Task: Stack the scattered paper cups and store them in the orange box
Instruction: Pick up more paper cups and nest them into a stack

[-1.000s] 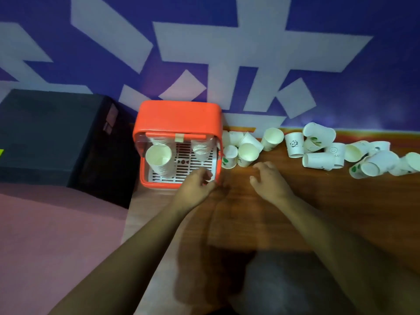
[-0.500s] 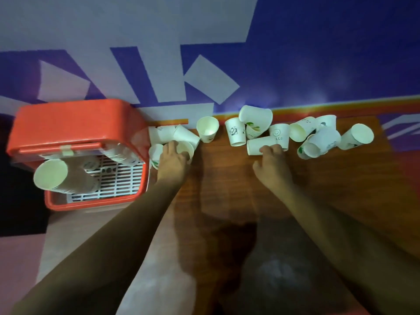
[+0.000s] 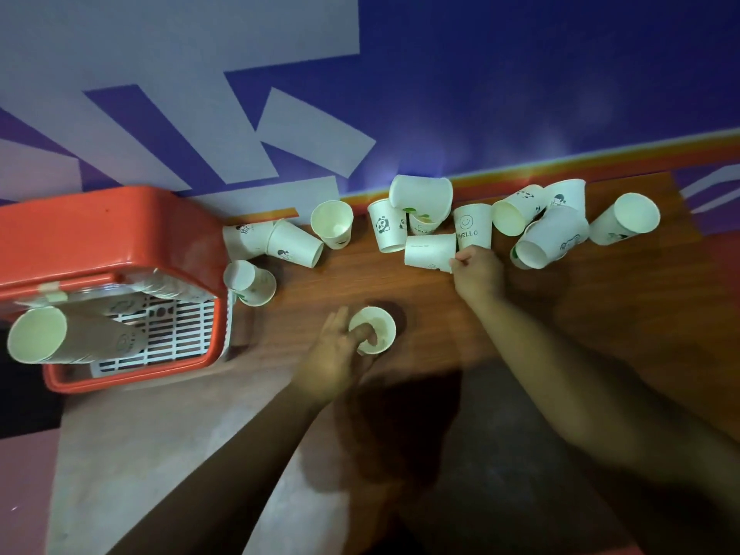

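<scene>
Left hand [image 3: 340, 354] is gripping an upright cup [image 3: 376, 328], thumb hooked inside the rim and fingers curled round the outside. The cup is sitting low over the wooden table [image 3: 360, 282], near the front; cannot tell if it is touching the surface.

Right hand [image 3: 478, 272] is reaching to the back row and pinching the rim of a sideways cup [image 3: 428, 252] between thumb and fingertips. That cup is lying just in front of the HELLO cup [image 3: 472, 226] and beside the panda cup [image 3: 386, 226].

Orange box [image 3: 100, 242] is standing at the left end of the table, its open side facing the camera. A stack of cups [image 3: 60, 338] is lying tilted inside over a white grid [image 3: 176, 330], mouth poking out front.

Loose cups [image 3: 552, 236] are lying scattered along the blue and white wall [image 3: 520, 94], some upright, some tipped, several touching.
</scene>
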The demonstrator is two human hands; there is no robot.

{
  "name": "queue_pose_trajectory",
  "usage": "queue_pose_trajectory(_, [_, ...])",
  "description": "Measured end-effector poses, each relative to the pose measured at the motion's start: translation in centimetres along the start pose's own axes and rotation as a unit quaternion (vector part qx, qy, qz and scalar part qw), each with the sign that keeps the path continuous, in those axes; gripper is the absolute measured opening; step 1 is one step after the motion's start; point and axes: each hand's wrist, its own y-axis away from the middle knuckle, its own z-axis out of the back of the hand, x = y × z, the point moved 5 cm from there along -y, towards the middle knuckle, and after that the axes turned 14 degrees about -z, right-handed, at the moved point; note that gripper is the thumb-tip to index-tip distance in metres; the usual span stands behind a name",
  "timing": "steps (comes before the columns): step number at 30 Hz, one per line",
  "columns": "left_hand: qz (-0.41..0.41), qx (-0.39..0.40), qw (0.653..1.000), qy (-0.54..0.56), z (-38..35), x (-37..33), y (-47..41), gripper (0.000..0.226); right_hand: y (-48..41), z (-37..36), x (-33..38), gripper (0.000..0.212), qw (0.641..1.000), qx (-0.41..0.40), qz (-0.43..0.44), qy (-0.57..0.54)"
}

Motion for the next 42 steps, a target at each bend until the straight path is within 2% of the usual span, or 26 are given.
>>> queue_pose_trajectory(2, [0.015,-0.007,1.0,0.013,0.0,-0.3,0.1,0.041,1.0,0.0,0.1,0.02,0.999,0.016,0.017,-0.026])
queue_pose_trajectory(4, [0.033,0.001,0.998,0.059,0.5,-0.5,0.1,0.068,2.4,0.4,0.3,0.013,0.996,0.029,0.05,-0.064])
queue_pose_trajectory(6, [0.055,0.002,0.992,0.115,1.7,0.0,0.2,0.092,4.4,1.3,0.7,0.009,0.99,0.018,0.11,-0.091])
queue_pose_trajectory(7, [0.072,-0.015,0.99,0.121,2.6,0.8,0.3,0.094,5.4,1.8,0.9,0.008,0.985,0.006,0.142,-0.099])
queue_pose_trajectory(9, [0.1,-0.086,0.989,0.063,5.3,2.9,0.5,0.08,7.5,2.6,1.4,0.009,0.974,0.008,0.193,-0.117])
queue_pose_trajectory(11, [0.109,-0.157,0.98,-0.056,8.3,5.1,0.8,0.062,9.8,2.9,2.3,0.014,0.966,0.054,0.221,-0.125])
queue_pose_trajectory(13, [0.126,-0.179,0.962,-0.161,10.6,7.0,1.0,0.053,12.0,2.6,3.4,0.017,0.951,0.105,0.267,-0.114])
queue_pose_trajectory(17, [0.164,-0.08,0.945,-0.272,11.7,9.2,0.7,0.055,15.0,0.6,4.0,0.017,0.919,0.184,0.343,-0.055])
queue_pose_trajectory(21, [0.224,0.021,0.929,-0.293,11.1,10.5,0.1,0.061,16.2,-0.9,3.9,0.016,0.912,0.164,0.376,-0.003])
queue_pose_trajectory(26, [0.218,0.082,0.91,-0.344,10.5,11.1,-0.3,0.055,16.6,-4.0,2.4,0.068,0.9,0.17,0.386,0.11])
queue_pose_trajectory(29, [0.194,0.105,0.9,-0.375,10.9,11.3,-0.3,0.052,16.3,-5.6,1.1,0.08,0.902,0.17,0.364,0.159])
queue_pose_trajectory(31, [0.168,0.082,0.909,-0.373,11.5,10.9,-0.2,0.048,16.2,-6.0,0.6,0.081,0.91,0.173,0.349,0.145])
queue_pose_trajectory(33, [0.143,0.016,0.935,-0.325,12.5,9.6,0.2,0.052,15.8,-5.5,0.6,0.073,0.934,0.161,0.31,0.075])
queue_pose_trajectory(34, [0.139,-0.027,0.953,-0.267,13.0,8.7,0.3,0.055,15.4,-5.1,0.7,0.066,0.948,0.155,0.275,0.026])
queue_pose_trajectory(36, [0.174,-0.112,0.978,-0.035,13.6,7.0,0.6,0.055,14.6,-4.1,1.3,0.057,0.962,0.193,0.165,-0.1])
queue_pose_trajectory(38, [0.195,-0.137,0.937,0.253,12.6,5.0,0.5,0.046,14.0,-3.3,2.1,0.054,0.934,0.258,0.038,-0.246])
queue_pose_trajectory(40, [0.131,-0.115,0.923,0.343,11.2,3.0,-0.1,0.043,13.6,-2.6,3.2,0.06,0.887,0.31,-0.036,-0.34])
queue_pose_trajectory(42, [0.095,-0.078,0.921,0.369,10.1,1.4,-0.8,0.045,13.3,-1.8,4.0,0.056,0.872,0.332,-0.041,-0.358])
